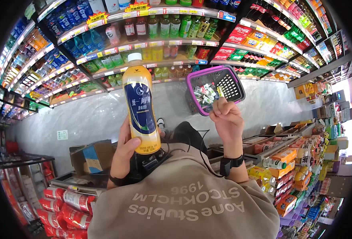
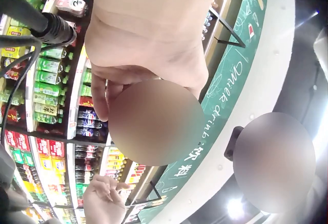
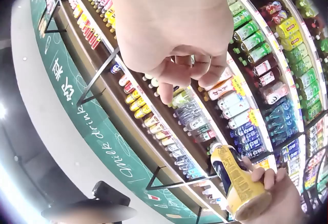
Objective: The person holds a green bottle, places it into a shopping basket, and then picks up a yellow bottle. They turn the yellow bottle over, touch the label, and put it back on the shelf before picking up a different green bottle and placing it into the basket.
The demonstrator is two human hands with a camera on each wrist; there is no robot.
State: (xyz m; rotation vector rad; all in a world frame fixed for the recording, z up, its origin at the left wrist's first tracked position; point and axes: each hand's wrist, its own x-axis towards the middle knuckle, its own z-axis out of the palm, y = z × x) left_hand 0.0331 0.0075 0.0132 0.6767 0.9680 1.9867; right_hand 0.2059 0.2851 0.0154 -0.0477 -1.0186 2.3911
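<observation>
My left hand (image 1: 125, 149) grips the lower part of a bottle of milk tea (image 1: 141, 107), with the thumb across its front. The bottle is yellow with a dark blue label and a white cap, and stands upright. In the right wrist view the same bottle (image 3: 236, 178) shows from below, fingers round it. A blurred patch covers much of what lies past my left hand in the left wrist view. Raised and holding nothing, my right hand (image 1: 228, 119) has loosely bent fingers; in the head view it overlaps the near edge of a black basket with a purple rim (image 1: 190, 89).
Several small packaged goods (image 1: 206, 95) lie in the basket. Ahead, drink shelves (image 1: 152, 44) curve across the view, full of bottles and cartons. An open cardboard box (image 1: 98, 157) stands at left, and stacked drinks (image 1: 287, 179) at right. Grey floor (image 1: 100, 109) lies between.
</observation>
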